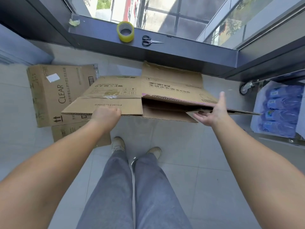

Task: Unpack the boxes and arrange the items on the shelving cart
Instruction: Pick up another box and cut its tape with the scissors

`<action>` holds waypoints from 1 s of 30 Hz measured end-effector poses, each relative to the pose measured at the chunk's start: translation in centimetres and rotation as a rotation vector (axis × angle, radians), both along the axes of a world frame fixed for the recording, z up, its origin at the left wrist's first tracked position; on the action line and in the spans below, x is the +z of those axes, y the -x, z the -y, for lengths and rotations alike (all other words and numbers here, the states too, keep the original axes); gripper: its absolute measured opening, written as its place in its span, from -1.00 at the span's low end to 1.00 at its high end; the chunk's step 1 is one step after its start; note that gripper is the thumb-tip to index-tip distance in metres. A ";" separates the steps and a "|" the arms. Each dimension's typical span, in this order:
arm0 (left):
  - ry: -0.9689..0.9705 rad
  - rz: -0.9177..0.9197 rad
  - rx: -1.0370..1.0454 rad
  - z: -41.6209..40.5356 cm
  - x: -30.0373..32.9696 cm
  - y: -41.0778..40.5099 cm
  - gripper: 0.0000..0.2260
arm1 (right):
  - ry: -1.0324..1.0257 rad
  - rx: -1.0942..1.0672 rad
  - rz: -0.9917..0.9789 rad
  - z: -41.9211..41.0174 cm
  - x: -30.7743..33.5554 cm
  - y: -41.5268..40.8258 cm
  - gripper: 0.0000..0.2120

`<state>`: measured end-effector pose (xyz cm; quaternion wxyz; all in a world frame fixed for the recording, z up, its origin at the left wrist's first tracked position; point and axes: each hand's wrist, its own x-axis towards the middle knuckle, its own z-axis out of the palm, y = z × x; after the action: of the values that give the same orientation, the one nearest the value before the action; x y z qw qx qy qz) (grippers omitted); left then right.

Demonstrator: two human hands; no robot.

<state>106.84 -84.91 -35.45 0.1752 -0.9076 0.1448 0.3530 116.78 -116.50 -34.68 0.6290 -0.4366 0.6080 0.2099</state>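
Both forearms reach down to a flattened box [148, 96] held just above the floor: the left hand [106, 115] grips its near flap, and the right hand [212, 111], fingers spread, steadies the edge. Squaring the flaps before lowering it onto the CLEAR box [54, 95] seems wise. At right, the cart [279, 111] is mostly cut off.

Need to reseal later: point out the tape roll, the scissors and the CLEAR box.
tape roll [125, 31], head view, on its yellow rim.
scissors [146, 41], head view, on the black handles.
CLEAR box [54, 95], head view, on its printed top face.
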 end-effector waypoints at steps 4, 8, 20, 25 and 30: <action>0.004 0.007 -0.010 0.0 -0.4 1.4 -0.67 | 0.044 0.235 -0.166 -2.3 -0.7 0.1 -0.31; 0.010 0.009 0.008 0.1 -0.6 2.6 -0.64 | 0.238 0.328 -0.220 -3.5 -1.8 1.8 -0.68; 0.097 0.075 0.160 0.1 0.6 2.1 -0.66 | -0.003 0.026 -0.005 -2.9 -2.8 4.8 -0.80; 0.373 0.497 0.134 -3.0 2.3 3.9 -0.82 | 0.030 0.094 0.149 -3.0 0.2 4.2 -0.82; 0.260 0.217 0.341 -1.4 5.7 5.2 -0.79 | 0.072 0.191 0.193 -4.4 4.8 7.1 -0.76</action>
<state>101.61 -83.51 -29.78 0.0093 -0.9664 0.0139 0.2564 109.69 -112.06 -29.89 0.6456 -0.5330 0.5075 0.2040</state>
